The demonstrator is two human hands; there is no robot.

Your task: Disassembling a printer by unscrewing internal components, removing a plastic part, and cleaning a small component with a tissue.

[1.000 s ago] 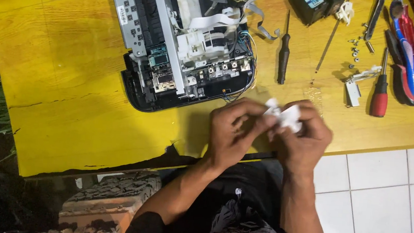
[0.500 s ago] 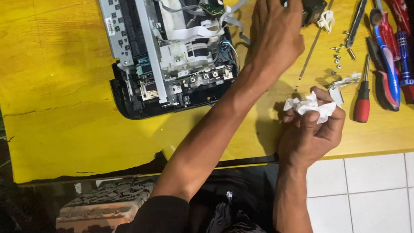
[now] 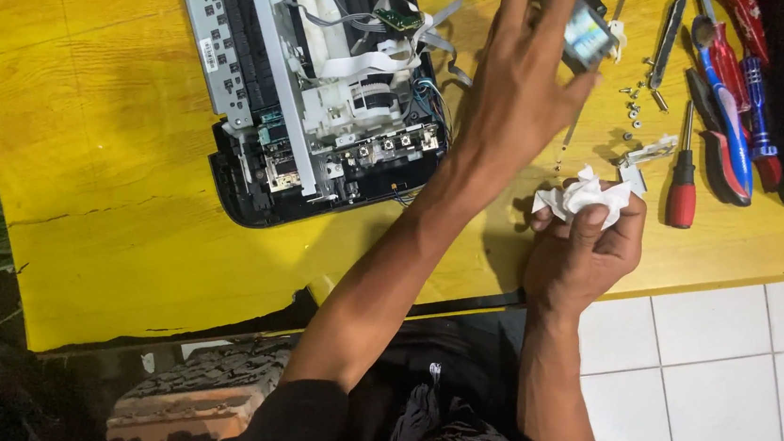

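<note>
Hands: two, both bare. Left hand (image 3: 527, 81) is stretched out over the yellow table (image 3: 84, 175), fingers pinched on a small dark boxy part (image 3: 586, 31) with a pale bluish face, lifted near the table's far edge; its long axis can't be told, blurred. Right hand (image 3: 588, 247) sits near the table's front edge, fingers curled tight round one crumpled white tissue wad (image 3: 588, 195), soft and creased, bulging out the top of the fist toward the far side. One opened printer (image 3: 318, 91): black plastic shell, grey metal frame, white plastic parts, flat ribbon cables, long axis running diagonally away from the person. Screwdrivers at right, roughly five: red-handled one (image 3: 681, 189) upright with shaft pointing away, blue-and-red one (image 3: 728, 108) slanted, others partly cut off. Several small loose screws (image 3: 636, 105) scattered between hand and tools. One small white plastic piece (image 3: 648, 153) beside them. White square floor tiles (image 3: 728, 373) lower right.
</note>
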